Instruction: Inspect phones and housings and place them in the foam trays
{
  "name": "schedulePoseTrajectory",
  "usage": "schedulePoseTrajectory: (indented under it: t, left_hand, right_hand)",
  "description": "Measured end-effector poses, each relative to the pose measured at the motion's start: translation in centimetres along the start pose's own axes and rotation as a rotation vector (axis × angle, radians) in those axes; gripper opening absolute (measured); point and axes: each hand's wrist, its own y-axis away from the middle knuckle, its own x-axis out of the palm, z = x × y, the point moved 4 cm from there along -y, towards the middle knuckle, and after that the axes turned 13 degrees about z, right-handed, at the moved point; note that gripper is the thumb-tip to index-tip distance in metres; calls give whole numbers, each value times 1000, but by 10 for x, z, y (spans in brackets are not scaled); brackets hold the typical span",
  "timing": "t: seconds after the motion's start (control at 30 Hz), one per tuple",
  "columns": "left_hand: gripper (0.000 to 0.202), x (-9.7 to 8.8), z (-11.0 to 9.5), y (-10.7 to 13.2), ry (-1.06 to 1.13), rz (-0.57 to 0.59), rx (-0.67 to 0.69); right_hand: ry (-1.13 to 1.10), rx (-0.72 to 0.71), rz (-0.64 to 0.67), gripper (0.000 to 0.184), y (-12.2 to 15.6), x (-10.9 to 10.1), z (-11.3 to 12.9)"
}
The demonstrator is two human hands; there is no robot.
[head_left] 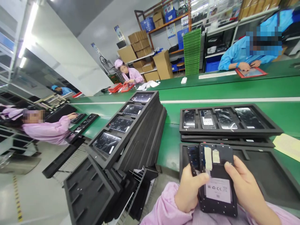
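Between my two hands is an opened black phone, its back off, with a white-labelled battery, cream tape strips and screw dots showing. My left hand grips its left side, thumb on the battery's edge. A second dark phone-like piece sticks out behind it at the left, also in my left hand. My right hand holds the phone's right side, thumb near the upper edge. Just beyond, a black foam tray carries several phones, one showing a white label. Partly behind my hands lies another foam tray.
A tall leaning stack of foam trays with phones on top stands left of my hands. More dark trays sit lower on a wire rack. A yellow sheet lies at right. Co-workers sit along the green bench.
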Motion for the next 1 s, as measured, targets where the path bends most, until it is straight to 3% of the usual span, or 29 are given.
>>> schedulePoseTrajectory:
  t: [0.1,0.2,0.33,0.47,0.57,0.63,0.7,0.77,0.87,1.0]
  left_hand:
    - [57,-1,8,2,-76,37,-36]
    - [55,-3,3,6,-255,38,13]
    - [35,2,-25,4,-628,199,162]
    - [22,1,-41,-5,-831,315,251]
    - [19,-2,-30,-9,-832,337,250]
    - [32,-6,-18,-11,-797,183,243]
    - [72,-9,-4,-12,-801,2,223]
    - [110,-7,10,-14,-856,-64,144]
    - [135,-1,22,-17,-892,38,16]
    - [130,7,13,-11,-674,247,28]
  right_hand:
    - [65,-114,56,50,2,3,-4]
    - [-34,-268,203,59,4,7,-3]
    - [13,-407,475,36,5,10,12]
    - [76,-499,516,26,3,3,23]
    - [56,-497,469,23,3,3,17]
    - [-17,-370,280,18,-1,1,7]
    - [-124,-168,31,26,-5,-2,-3]
    - [-164,-13,-68,36,-7,1,-4]
    - [-40,24,92,44,-8,8,11]
    - [176,-120,259,44,-4,-1,29]
